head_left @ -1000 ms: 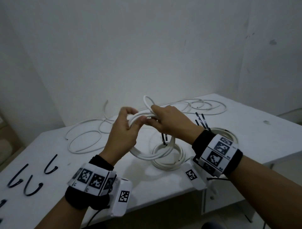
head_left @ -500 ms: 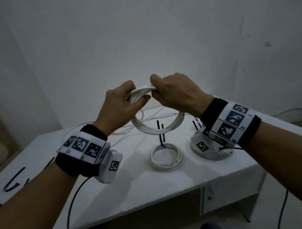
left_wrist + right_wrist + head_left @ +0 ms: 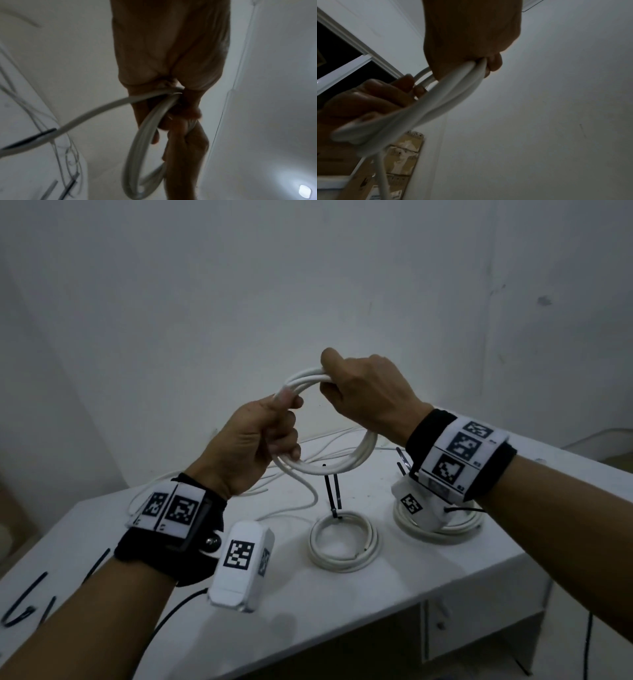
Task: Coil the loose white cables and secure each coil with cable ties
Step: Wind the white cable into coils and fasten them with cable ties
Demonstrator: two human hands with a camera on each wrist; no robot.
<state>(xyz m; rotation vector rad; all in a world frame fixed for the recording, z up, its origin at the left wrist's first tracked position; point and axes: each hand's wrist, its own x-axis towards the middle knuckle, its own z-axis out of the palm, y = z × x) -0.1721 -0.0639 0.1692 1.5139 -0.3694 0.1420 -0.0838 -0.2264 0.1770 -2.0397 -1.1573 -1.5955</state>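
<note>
Both hands hold a white cable coil (image 3: 356, 458) upright in the air above the white table (image 3: 342, 604). My left hand (image 3: 270, 436) grips its left side, thumb on top. My right hand (image 3: 359, 392) grips the top right of the ring. A loose tail (image 3: 308, 494) of the same cable hangs from the left hand down to the table. The left wrist view shows the coil (image 3: 137, 146) passing through my left hand (image 3: 178, 108). In the right wrist view the coil (image 3: 447, 94) runs under my right hand's curled fingers (image 3: 493, 63).
A finished coil (image 3: 344, 544) with black cable ties (image 3: 332, 491) standing up lies mid-table. Another coil (image 3: 442, 525) sits partly behind my right wrist. Loose white cable (image 3: 147, 494) trails at the back left. Spare black ties (image 3: 20, 607) lie at the table's left end.
Both hands lifted the coil off the table and up. My left hand has shifted down the coil's left side, while the right hand stays at the top.
</note>
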